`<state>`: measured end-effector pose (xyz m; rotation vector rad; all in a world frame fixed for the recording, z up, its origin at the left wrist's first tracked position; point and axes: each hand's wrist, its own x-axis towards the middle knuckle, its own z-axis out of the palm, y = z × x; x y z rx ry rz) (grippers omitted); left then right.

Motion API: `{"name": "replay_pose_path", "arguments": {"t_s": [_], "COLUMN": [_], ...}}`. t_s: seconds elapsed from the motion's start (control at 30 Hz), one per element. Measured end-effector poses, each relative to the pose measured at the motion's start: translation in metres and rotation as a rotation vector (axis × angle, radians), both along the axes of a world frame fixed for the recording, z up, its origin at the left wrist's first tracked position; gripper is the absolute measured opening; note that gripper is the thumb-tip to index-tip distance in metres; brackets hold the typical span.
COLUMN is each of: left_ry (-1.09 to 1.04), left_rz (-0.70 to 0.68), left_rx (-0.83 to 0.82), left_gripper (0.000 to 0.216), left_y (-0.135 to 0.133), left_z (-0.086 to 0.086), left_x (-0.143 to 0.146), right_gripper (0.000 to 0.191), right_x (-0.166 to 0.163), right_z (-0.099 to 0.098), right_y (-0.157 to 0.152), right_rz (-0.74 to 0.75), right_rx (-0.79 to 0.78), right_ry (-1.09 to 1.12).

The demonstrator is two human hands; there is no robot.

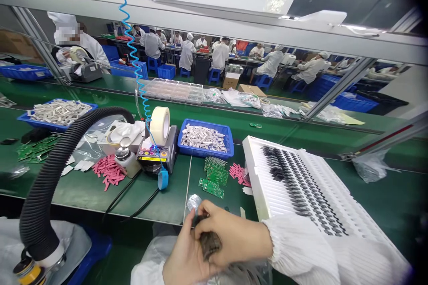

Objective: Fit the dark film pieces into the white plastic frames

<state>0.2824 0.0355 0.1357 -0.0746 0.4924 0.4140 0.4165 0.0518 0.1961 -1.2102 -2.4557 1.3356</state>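
Close to the table's front edge, my two hands meet over a small dark grey-brown piece [210, 244]; its kind is not clear. My left hand [183, 254] cups it from the left and below. From the right, my right hand [230, 234] curls its fingers and thumb round it, hiding part of it. A crumpled clear plastic bit [194, 202] lies just beyond my fingers. Past that are green circuit boards [214, 178] in an overlapping pile, with pink strips [238, 173] to their right. Clear plastic bags [154, 254] sit below my hands.
At right stands a white foam tray [250, 160] with rows of black parts. A blue bin [230, 142] of white pieces is behind the boards. Left are a tape dispenser [157, 156], a bottle [127, 160] and a black hose [43, 178]. A blue coiled cord [129, 31] hangs down.
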Motion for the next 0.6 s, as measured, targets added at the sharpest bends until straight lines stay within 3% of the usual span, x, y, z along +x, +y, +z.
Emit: {"name": "replay_pose_path", "arguments": {"t_s": [0.1,0.17,0.43,0.6], "left_ry": [0.187,0.215,0.311,0.393], "left_rz": [0.227,0.302,0.284,0.462], "left_rx": [0.001,0.023,0.080,0.207], "left_gripper": [0.033,0.030,0.029,0.033], "left_y": [0.033,0.057,0.124,0.150], "left_z": [0.007,0.005,-0.018,-0.035], "left_x": [0.007,0.009,0.012,0.015], "right_gripper": [0.032,0.035,0.041,0.043], "right_x": [-0.009,-0.015,-0.023,-0.014], "right_z": [-0.006,-0.009,-0.034,-0.052], "right_y": [0.027,0.044,0.100,0.136], "right_rz": [-0.017,-0.042,-0.100,-0.125], "right_rx": [0.179,0.273,0.401,0.459], "right_ry": [-0.003,-0.048,-0.159,-0.165]}}
